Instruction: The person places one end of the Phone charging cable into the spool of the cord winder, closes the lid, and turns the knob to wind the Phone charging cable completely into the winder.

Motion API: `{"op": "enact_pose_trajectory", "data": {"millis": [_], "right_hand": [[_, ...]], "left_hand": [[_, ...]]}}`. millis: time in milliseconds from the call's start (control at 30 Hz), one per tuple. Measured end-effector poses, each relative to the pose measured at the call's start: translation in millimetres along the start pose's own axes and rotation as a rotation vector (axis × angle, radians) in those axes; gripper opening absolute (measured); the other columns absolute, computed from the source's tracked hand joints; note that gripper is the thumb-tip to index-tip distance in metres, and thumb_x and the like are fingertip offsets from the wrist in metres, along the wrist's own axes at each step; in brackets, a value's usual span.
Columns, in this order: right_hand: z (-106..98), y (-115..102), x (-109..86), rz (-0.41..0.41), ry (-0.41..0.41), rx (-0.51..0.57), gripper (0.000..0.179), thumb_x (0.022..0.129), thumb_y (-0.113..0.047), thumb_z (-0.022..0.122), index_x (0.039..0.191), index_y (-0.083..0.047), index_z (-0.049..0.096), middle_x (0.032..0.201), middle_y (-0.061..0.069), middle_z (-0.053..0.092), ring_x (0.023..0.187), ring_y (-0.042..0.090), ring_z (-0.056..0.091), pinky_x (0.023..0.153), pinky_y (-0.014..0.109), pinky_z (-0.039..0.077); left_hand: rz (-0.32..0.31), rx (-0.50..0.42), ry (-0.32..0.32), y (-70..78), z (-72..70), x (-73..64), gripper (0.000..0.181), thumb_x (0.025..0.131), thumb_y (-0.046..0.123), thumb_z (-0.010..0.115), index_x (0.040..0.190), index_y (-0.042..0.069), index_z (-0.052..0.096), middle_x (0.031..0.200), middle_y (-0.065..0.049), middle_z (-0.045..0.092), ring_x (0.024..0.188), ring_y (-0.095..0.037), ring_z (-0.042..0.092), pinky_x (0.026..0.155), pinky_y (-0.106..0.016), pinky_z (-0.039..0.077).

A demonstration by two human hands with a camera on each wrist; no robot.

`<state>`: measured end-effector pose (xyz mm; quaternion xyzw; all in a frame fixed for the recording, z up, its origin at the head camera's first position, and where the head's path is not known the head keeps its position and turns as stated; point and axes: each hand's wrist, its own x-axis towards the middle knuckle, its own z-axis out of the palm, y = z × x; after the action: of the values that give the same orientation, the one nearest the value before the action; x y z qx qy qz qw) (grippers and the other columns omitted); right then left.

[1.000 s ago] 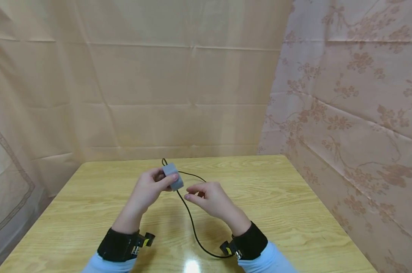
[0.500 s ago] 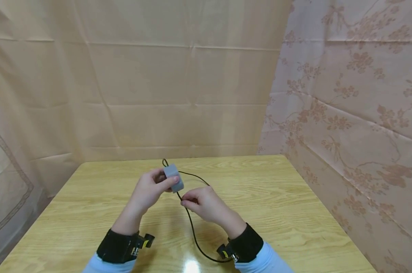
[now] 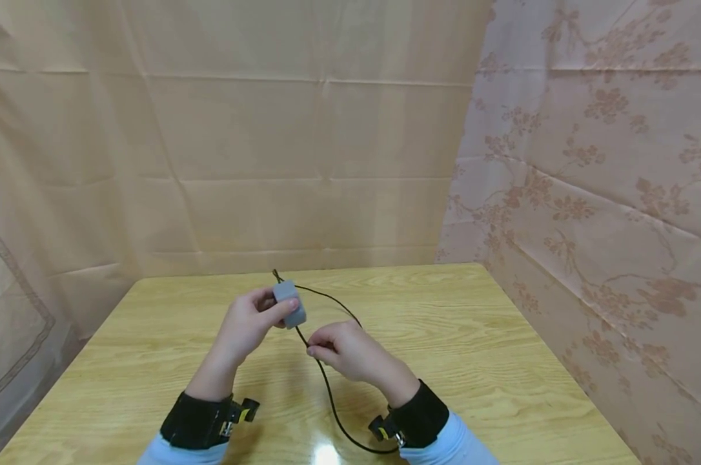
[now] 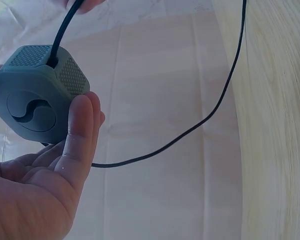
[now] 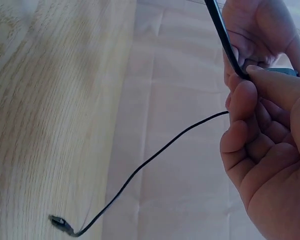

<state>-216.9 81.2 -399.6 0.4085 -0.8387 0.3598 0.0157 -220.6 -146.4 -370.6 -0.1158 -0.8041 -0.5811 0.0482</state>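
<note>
In my left hand [image 3: 252, 321] I grip a small grey-blue many-sided block [image 3: 289, 303] by its sides. The left wrist view shows a curved S-like mark on the face of this block [image 4: 32, 85] and mesh-textured side panels. A thin black cable [image 4: 65, 30] comes out of a notch in its rim. My right hand [image 3: 353, 352] pinches that cable just below the block, between thumb and forefinger. From behind the block another length of cable [image 5: 150, 160] runs off, with a small plug [image 5: 62, 225] at its end. What lies inside the block is hidden.
A wooden table [image 3: 472, 361] lies beneath both hands. Beige cloth [image 3: 240, 142] hangs behind it, and a flowered pink cloth [image 3: 589, 161] hangs on the right. Cable slack loops down toward the right wrist's camera band [image 3: 417, 413].
My right hand has come left and down, and its fingers have closed on the cable. The left hand and the block have shifted only slightly. A loop at the block's far side looks narrower.
</note>
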Motion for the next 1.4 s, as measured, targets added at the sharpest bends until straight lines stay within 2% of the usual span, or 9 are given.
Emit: {"op": "enact_pose_trajectory", "data": {"millis": [200,367,500,700,867,967,1067,1300,1400], "right_hand": [[2,1,-0.2,0.007,-0.023,-0.002,0.013,0.102,-0.016,0.065,0.099,-0.011,0.076,0.08,-0.011,0.067,0.065,-0.002,0.055,0.059,0.017,0.049],[-1,2,-2.0,0.024,0.007,0.019,0.016,0.103,-0.018,0.064,0.105,-0.011,0.077,0.088,-0.006,0.072,0.071,-0.002,0.06,0.064,0.018,0.052],[-17,4,-9.0,0.046,0.092,0.05,0.019,0.103,-0.021,0.064,0.112,-0.01,0.076,0.091,-0.009,0.071,0.072,0.002,0.06,0.063,0.022,0.052],[-47,12,-22.4,0.071,0.255,0.083,0.019,0.102,-0.021,0.065,0.114,-0.01,0.075,0.093,-0.005,0.071,0.071,0.01,0.059,0.06,0.027,0.051],[-65,20,-31.5,0.104,0.287,0.021,0.018,0.102,-0.02,0.066,0.116,-0.015,0.076,0.1,-0.004,0.071,0.077,0.011,0.06,0.063,0.028,0.051],[-73,24,-35.2,0.09,0.253,-0.019,0.019,0.1,-0.015,0.068,0.117,-0.015,0.076,0.105,-0.005,0.07,0.083,0.01,0.061,0.067,0.028,0.052],[-75,30,-36.6,0.059,0.177,-0.067,0.021,0.098,-0.007,0.069,0.117,-0.015,0.075,0.11,-0.003,0.07,0.088,0.011,0.063,0.071,0.03,0.053],[-55,38,-31.8,-0.018,-0.129,-0.29,0.031,0.094,0.002,0.071,0.12,-0.015,0.075,0.122,0.001,0.065,0.112,0.021,0.063,0.092,0.035,0.053],[-39,41,-25.6,-0.038,-0.241,-0.354,0.037,0.091,0.007,0.072,0.119,-0.016,0.077,0.123,0.0,0.064,0.114,0.018,0.062,0.096,0.03,0.051]], "left_hand": [[-0.008,0.023,0.011,-1.4,-4.8,0.0,0.062,0.095,0.039,0.073,0.137,-0.004,0.057,0.118,-0.02,0.069,0.1,-0.028,0.069,0.084,-0.04,0.058],[-0.023,0.042,0.007,-0.9,-8.2,-0.2,0.065,0.095,0.041,0.073,0.139,-0.003,0.056,0.119,-0.02,0.069,0.1,-0.028,0.069,0.086,-0.042,0.057],[-0.025,0.066,0.002,-0.5,-13.6,-0.6,0.069,0.094,0.042,0.073,0.142,-0.004,0.053,0.122,-0.021,0.067,0.104,-0.03,0.068,0.086,-0.04,0.057],[-0.023,0.12,-0.001,1.8,-22.0,-0.8,0.069,0.094,0.041,0.074,0.143,-0.002,0.052,0.124,-0.021,0.065,0.107,-0.032,0.063,0.08,-0.039,0.055],[-0.022,0.182,-0.028,0.3,-30.8,-2.4,0.066,0.093,0.042,0.075,0.14,0.001,0.055,0.123,-0.018,0.063,0.105,-0.033,0.062,0.082,-0.037,0.052],[-0.013,0.195,-0.053,-1.8,-35.8,-3.2,0.065,0.092,0.04,0.076,0.141,0.002,0.054,0.123,-0.017,0.062,0.104,-0.032,0.061,0.082,-0.037,0.051],[-0.006,0.203,-0.071,-3.8,-40.2,-4.0,0.067,0.092,0.037,0.078,0.143,0.002,0.052,0.122,-0.016,0.061,0.104,-0.031,0.059,0.08,-0.038,0.051],[-0.011,0.216,-0.086,-6.1,-46.0,-5.9,0.072,0.091,0.036,0.079,0.146,0.003,0.048,0.121,-0.016,0.06,0.103,-0.029,0.057,0.078,-0.038,0.051],[-0.011,0.217,-0.089,-6.5,-46.0,-5.6,0.073,0.09,0.037,0.079,0.146,0.003,0.048,0.121,-0.016,0.06,0.102,-0.03,0.057,0.078,-0.039,0.051]]}}
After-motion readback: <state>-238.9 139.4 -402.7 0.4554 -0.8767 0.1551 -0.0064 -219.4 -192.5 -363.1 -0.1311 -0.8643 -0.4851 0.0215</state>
